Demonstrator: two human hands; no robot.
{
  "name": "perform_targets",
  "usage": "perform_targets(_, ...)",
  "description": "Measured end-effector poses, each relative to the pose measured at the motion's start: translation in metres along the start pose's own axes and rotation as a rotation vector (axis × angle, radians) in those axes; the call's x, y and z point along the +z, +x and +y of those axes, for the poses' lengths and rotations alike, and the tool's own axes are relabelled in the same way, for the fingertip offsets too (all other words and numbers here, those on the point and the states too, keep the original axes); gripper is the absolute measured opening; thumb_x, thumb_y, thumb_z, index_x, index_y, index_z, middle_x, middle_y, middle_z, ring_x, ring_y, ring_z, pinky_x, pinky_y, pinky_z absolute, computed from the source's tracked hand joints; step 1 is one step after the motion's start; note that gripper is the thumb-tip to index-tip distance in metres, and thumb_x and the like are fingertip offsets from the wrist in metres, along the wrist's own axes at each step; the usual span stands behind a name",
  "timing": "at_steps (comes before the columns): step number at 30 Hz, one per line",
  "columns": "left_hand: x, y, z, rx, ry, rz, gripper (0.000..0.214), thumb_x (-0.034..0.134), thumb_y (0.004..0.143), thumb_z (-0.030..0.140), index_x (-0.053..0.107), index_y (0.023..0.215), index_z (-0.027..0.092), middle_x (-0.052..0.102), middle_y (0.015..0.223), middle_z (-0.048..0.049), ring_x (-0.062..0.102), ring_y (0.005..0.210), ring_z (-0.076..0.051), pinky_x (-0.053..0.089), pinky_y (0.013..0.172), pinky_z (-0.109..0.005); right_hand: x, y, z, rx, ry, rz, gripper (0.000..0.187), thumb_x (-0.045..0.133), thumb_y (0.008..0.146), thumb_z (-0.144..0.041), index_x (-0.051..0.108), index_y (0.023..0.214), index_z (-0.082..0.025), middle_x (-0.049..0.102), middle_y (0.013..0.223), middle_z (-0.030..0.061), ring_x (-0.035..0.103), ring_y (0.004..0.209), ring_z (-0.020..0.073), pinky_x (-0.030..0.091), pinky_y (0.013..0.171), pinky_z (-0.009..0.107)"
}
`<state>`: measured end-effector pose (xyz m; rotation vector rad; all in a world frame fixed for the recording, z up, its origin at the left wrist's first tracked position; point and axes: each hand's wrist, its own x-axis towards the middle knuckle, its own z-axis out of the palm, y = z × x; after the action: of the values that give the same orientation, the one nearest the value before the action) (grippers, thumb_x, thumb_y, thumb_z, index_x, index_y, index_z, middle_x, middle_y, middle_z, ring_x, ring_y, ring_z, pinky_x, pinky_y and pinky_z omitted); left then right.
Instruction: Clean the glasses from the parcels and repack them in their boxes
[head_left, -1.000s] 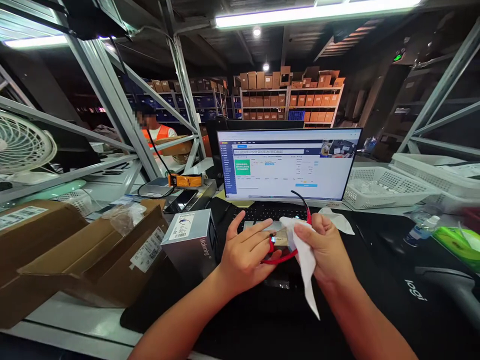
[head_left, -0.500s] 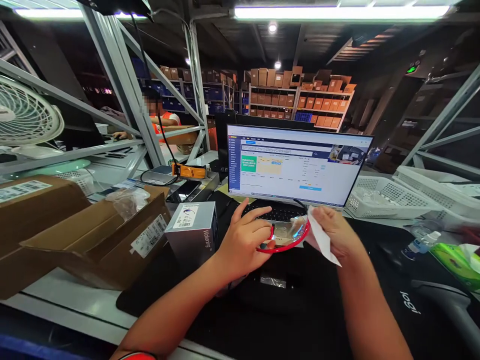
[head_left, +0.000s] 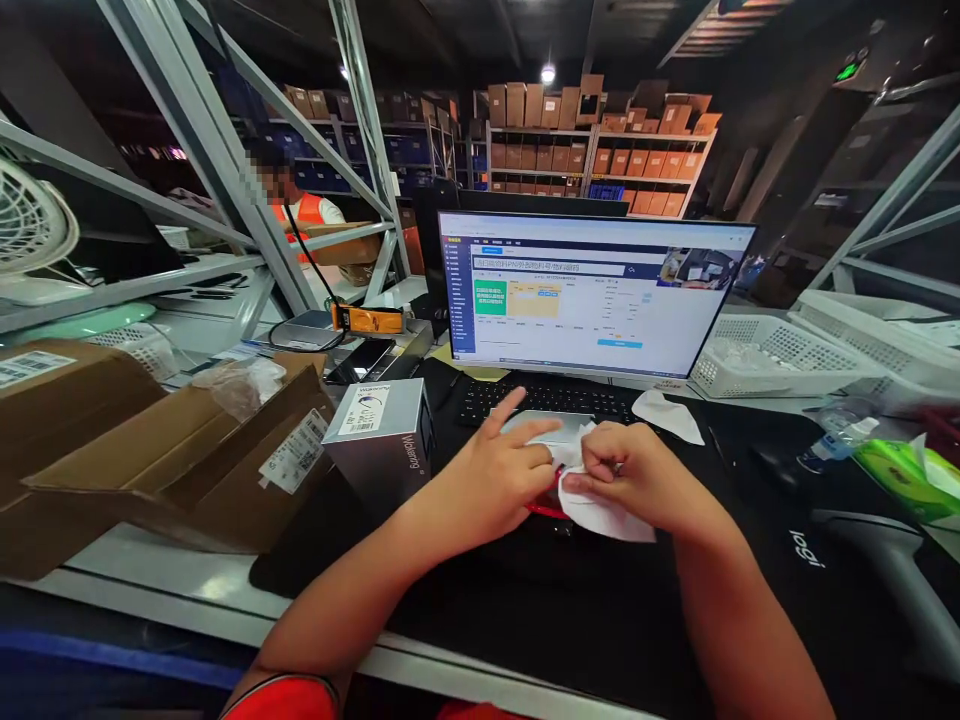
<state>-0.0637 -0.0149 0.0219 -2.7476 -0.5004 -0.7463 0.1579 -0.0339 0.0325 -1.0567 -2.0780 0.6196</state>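
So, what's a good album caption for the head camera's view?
Left hand holding a red frame, right hand a white tissue, in front of a lit monitor.

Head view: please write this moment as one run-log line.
left hand: holds red item, mostly hidden | right hand: holds white tissue at red item | silver box: left of hands | monitor: lit

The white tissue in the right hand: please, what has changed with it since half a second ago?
The right hand has carried the tissue leftward, close to the left hand, hiding much of the red frame. Nothing was visibly let go. The left hand still holds the frame; the grey box stands as before.
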Motion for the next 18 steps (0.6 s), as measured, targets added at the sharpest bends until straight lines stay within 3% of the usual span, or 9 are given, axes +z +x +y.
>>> perform_targets(5,0.007,0.002,0.005,0.092,0.047,0.016,0.019,0.064,0.080,0.008,0.067,0.091,0.022,0.075,0.089,0.0002,0.058,0.131,-0.023,0.000,0.130,-0.051,-0.001,-0.004,-0.002,0.063,0.137,-0.088,0.051,0.072,0.082,-0.028,0.029,0.056,-0.021,0.028,0.055,-0.0082,0.021,0.055,0.0088,0.018,0.049,0.024)
perform_targets(12,-0.016,-0.001,0.001,0.119,-0.044,0.069,0.015,0.060,0.085,0.008,0.065,0.087,0.022,0.077,0.090,0.0020,0.055,0.135,-0.021,-0.008,0.128,-0.054,-0.030,-0.010,0.001,-0.121,0.192,-0.316,0.054,0.071,0.086,-0.031,0.029,0.053,-0.023,0.034,0.055,-0.0066,0.037,0.061,0.0128,0.037,0.062,0.027)
perform_targets(15,-0.016,-0.002,0.005,0.150,-0.055,0.024,0.017,0.058,0.085,0.007,0.066,0.087,0.022,0.076,0.088,0.0019,0.054,0.136,-0.020,-0.008,0.129,-0.051,-0.019,-0.010,-0.005,-0.084,0.189,-0.319,0.053,0.071,0.086,-0.027,0.028,0.055,-0.022,0.031,0.055,-0.0073,0.034,0.059,0.0117,0.032,0.057,0.026)
perform_targets(18,-0.012,-0.001,0.007,0.170,-0.015,-0.005,0.019,0.057,0.086,0.006,0.067,0.090,0.022,0.076,0.089,0.0011,0.055,0.135,-0.019,-0.008,0.129,-0.048,-0.002,-0.010,-0.013,-0.011,0.112,-0.241,0.052,0.068,0.085,-0.020,0.024,0.058,-0.021,0.026,0.056,-0.0085,0.025,0.056,0.0098,0.024,0.052,0.025)
